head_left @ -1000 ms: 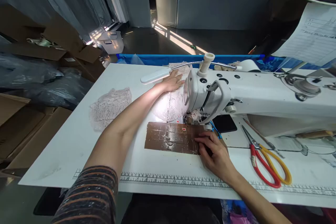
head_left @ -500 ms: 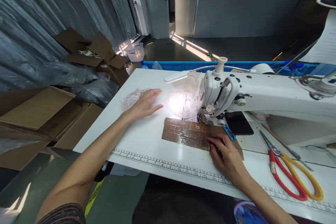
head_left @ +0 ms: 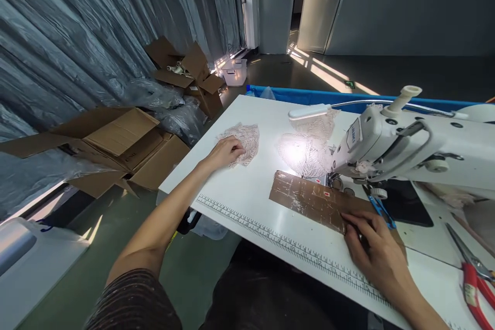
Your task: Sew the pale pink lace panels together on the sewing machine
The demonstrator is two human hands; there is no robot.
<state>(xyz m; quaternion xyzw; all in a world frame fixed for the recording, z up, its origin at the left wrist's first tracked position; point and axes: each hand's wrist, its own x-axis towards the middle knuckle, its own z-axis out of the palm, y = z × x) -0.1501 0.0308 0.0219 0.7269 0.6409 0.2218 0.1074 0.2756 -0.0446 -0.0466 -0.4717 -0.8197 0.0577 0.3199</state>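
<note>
My left hand [head_left: 226, 153] is over a pale lace piece [head_left: 249, 139] on the left of the white table, its fingers bent together at the lace. My right hand [head_left: 377, 247] rests on a brown taped board [head_left: 305, 198], fingers bent and thumb slightly apart at the near edge; I see nothing held in it. Blue-handled thread snips [head_left: 381, 210] lie just beyond that hand. More lace [head_left: 309, 157] lies under the lamp's bright spot, beside the needle area of the white sewing machine [head_left: 390, 136].
Red-handled scissors [head_left: 472, 283] lie at the right. A printed ruler strip [head_left: 270, 234] follows the table's front edge. A lamp [head_left: 309, 110] on a bendable arm reaches left from the machine. Open cardboard boxes [head_left: 127, 139] stand on the floor at left.
My left hand has come down onto the left lace piece, and its spread fingers have closed. My right hand stays on the board. The view has turned left.
</note>
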